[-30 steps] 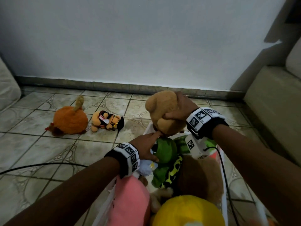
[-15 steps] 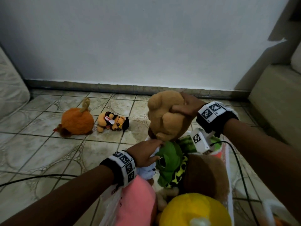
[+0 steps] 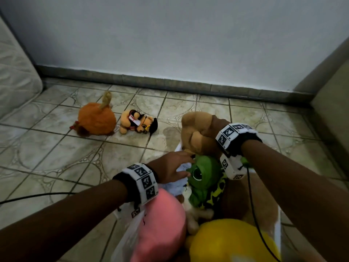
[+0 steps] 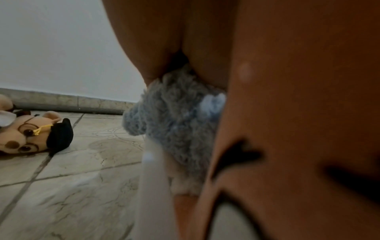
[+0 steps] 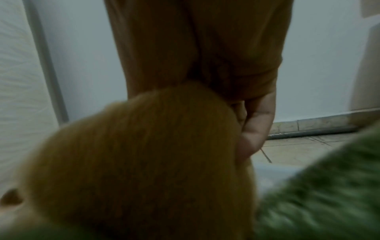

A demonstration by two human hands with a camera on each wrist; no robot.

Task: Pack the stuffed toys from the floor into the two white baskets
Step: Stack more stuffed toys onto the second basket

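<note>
Tan plush, a brown stuffed toy (image 3: 196, 133), sits right of centre in the head view, gripped from above by my right hand (image 3: 213, 127) with fingers curled round its upper part. It is held over the far end of the white basket (image 3: 277, 222), touching the green frog toy (image 3: 204, 174) packed below it. My left hand (image 3: 170, 167) lies with fingers extended, pressing on a pale blue fluffy toy (image 4: 176, 123) at the basket's left rim, not clasping it.

Judgement: the step in hand is seating the brown toy into an already crowded basket. The next move calls for pushing it down into the gap the left hand is making, then releasing.

Orientation: the brown toy's long axis runs roughly vertical in the frame, bulk upward; which end is its head I cannot tell.

Outward: a pink toy (image 3: 160, 224) and a yellow toy (image 3: 230, 242) fill the lower frame. On the floor (image 3: 56, 157), upper left, an orange round toy (image 3: 96, 120) and a small bear with a black cap (image 3: 139, 123) lie just beside each other, not yet packed.
</note>
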